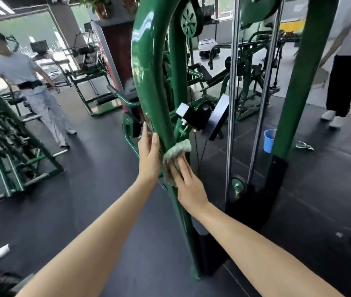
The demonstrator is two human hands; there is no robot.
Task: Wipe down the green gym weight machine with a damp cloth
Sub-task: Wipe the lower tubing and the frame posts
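The green weight machine fills the middle of the head view, and its glossy curved frame tube [148, 67] runs down to the floor. A grey-green cloth [175, 150] is wrapped round that tube at about waist height. My right hand [188, 184] presses the cloth against the tube with straight fingers laid over it. My left hand [148, 156] rests flat on the left side of the same tube, fingers straight and pointing up, just beside the cloth. A second green upright [298, 82] stands to the right.
A blue bucket [269, 140] stands on the dark rubber floor behind the right upright. Chrome guide rods [232, 103] rise between the uprights. One person [33, 82] stands at the left, another [345, 78] at the right. Further green machines [9, 142] crowd the left side.
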